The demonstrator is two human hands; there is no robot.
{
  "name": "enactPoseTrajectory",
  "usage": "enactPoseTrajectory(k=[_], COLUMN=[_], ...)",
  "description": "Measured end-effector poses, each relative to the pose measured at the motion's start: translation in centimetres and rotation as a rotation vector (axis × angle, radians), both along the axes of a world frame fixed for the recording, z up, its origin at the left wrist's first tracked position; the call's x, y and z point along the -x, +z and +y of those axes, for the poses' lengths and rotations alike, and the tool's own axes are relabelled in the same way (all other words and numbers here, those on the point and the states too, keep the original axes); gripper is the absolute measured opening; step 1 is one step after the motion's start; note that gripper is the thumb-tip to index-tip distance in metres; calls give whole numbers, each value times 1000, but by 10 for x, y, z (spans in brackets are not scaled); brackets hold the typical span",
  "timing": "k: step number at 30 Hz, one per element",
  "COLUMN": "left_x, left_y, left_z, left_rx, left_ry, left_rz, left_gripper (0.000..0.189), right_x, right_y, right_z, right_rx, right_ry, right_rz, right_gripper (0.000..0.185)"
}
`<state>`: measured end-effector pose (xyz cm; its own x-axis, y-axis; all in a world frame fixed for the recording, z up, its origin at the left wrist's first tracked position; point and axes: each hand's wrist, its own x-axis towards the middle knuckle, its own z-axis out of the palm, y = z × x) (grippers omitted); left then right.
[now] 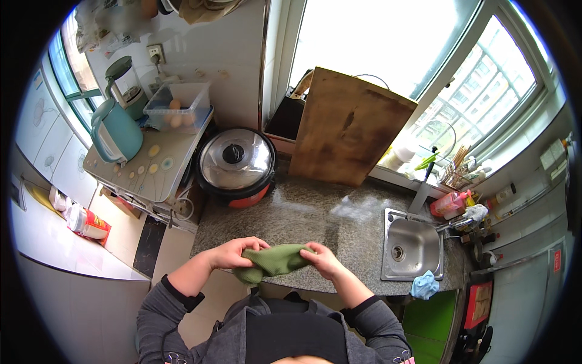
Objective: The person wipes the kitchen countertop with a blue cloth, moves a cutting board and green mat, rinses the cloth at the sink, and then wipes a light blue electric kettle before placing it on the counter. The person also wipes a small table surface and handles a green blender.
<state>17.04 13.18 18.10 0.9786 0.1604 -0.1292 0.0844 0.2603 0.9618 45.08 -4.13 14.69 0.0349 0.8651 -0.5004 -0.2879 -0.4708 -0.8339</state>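
Observation:
Between both hands a green cloth is stretched and partly folded, its lower left part drooping. My left hand pinches the cloth's left end. At the opposite end my right hand grips it between thumb and fingers. The cloth is held by the front edge of a speckled grey stone countertop. Whether it touches the stone, I cannot tell.
An electric pot with a glass lid stands at the back left. A wooden cutting board leans by the window. Right of my hands are a steel sink and a blue cloth. A kettle stands left on a side table.

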Motion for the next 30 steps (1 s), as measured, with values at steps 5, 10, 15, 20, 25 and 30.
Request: enactPoseTrajectory(k=[5, 10, 15, 20, 25, 30], left_x=[-13, -41, -25, -2, 11, -56], left_y=[6, -2, -6, -6, 13, -23], left_z=[-2, -22, -18, -21, -6, 24], left_rx=[-153, -152, -601, -1047, -554, -628], left_ry=[-154, -465, -338, -219, -1, 426], left_rz=[309, 148, 139, 68, 202, 355], left_gripper=[81, 71, 42, 30, 18, 12], right_x=[-3, -12, -34, -38, -52, -104], right_y=[41, 78, 89, 86, 90, 32], right_z=[-7, -24, -71, -117, -143, -122], right_rx=[-306, -330, -345, -325, -187, -233], right_ry=[-151, -42, -13, 24, -127, -196], right_rz=[-32, -26, -415, -478, -314, -704], right_gripper=[29, 27, 19, 18, 37, 51])
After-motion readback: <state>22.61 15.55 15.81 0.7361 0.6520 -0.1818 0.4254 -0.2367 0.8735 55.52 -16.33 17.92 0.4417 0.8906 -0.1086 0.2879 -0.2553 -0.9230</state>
